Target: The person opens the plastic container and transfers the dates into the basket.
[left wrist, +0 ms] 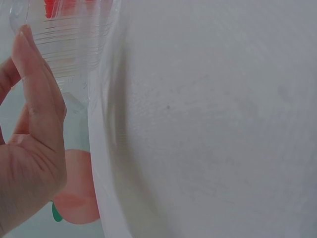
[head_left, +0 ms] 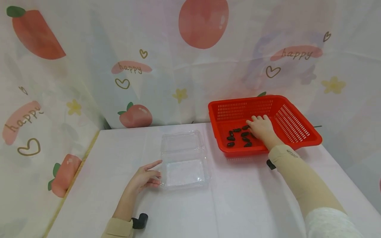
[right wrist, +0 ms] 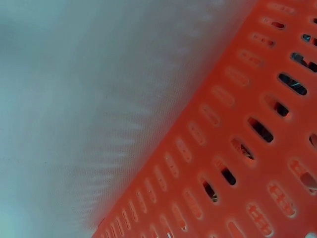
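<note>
My left hand (head_left: 145, 177) is at the left edge of a clear plastic clamshell box (head_left: 184, 173). Its fingers are extended and loosely bent, touching or almost touching the rim. The box lies with its lid folded back, away from me. In the left wrist view, the fingers (left wrist: 37, 84) are beside the ribbed plastic wall. Inside a red plastic basket (head_left: 226, 151), my right hand (head_left: 262, 129) reaches down with spread fingers beside several small dark oval pieces (head_left: 245, 134). I see nothing held there, though the palm side is hidden. The right wrist view shows the slotted basket wall, not the hand.
A white cloth covers the table (head_left: 172, 211). Behind it hangs a printed curtain (head_left: 190, 76) with fruit and hearts, close to the basket's back rim. At the left runs the table's yellowish edge (head_left: 74, 180).
</note>
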A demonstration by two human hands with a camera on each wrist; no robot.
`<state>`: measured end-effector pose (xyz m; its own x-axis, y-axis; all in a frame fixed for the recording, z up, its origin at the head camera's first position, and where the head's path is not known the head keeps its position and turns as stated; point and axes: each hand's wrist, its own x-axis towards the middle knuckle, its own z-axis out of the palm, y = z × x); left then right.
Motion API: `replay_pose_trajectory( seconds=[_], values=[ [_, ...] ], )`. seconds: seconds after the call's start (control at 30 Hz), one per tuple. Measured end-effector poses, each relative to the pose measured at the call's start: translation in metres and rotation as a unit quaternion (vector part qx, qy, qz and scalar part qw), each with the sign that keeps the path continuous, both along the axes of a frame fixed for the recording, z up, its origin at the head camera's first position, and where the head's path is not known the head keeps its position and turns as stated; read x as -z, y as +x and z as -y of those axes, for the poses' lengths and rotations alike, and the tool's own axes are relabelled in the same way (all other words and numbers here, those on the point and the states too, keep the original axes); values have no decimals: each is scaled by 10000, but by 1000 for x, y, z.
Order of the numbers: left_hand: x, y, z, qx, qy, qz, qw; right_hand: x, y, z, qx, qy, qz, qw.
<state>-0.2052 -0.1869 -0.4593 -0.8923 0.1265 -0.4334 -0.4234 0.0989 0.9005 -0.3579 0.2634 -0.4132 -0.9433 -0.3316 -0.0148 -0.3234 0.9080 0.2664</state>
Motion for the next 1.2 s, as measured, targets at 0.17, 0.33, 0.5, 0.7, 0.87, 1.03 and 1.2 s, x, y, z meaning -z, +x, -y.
replay_pose_trajectory(
  seconds=[0.17, 0.33, 0.5, 0.7, 0.87, 1.03, 1.2],
  values=[
    [0, 0, 0, 34, 18, 3, 10000, 2, -2, -1, 10, 57, -2, 10000],
    [-1, 1, 0, 33, 51, 14, 10000, 3, -2, -1, 61, -76, -72, 9999],
    [-3, 1, 0, 50, 40, -23, 10000, 0, -1, -1, 147, -274, -113, 9995],
    [-4, 2, -1, -16, -45, -5, 10000, -8, 3, 1, 243, -556, -257, 9978],
    [-1, 1, 0, -8, -22, 10, 10000, -17, 12, 4, 296, -1004, -580, 9928],
    [1, 1, 1, -2, 28, 28, 10000, -27, 27, 5, 356, -1458, -900, 9846],
    [1, 1, 1, -20, 53, 10, 10000, -36, 45, 4, 376, -1803, -1036, 9774]
  ],
)
